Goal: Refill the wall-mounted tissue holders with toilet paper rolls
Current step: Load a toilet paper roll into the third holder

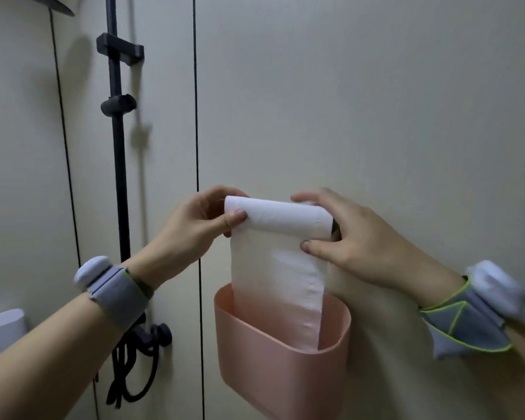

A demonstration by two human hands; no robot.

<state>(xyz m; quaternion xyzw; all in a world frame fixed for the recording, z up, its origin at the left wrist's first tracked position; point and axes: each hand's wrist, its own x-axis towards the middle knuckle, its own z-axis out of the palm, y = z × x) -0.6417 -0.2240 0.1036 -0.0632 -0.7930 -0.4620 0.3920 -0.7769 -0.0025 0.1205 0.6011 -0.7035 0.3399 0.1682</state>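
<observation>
Against the pale wall panel (376, 116), above the pink plastic wall-mounted tissue holder (285, 374), the soft white toilet paper roll (285, 218) is held level, one end in each hand. The left hand (194, 228) pinches the left end between thumb and fingers; the right hand (352, 237) grips the right end. A loose tail of paper hangs down into the holder. Loading is under way but unfinished: the roll is not yet lowered in. Any spindle behind the roll appears hidden.
</observation>
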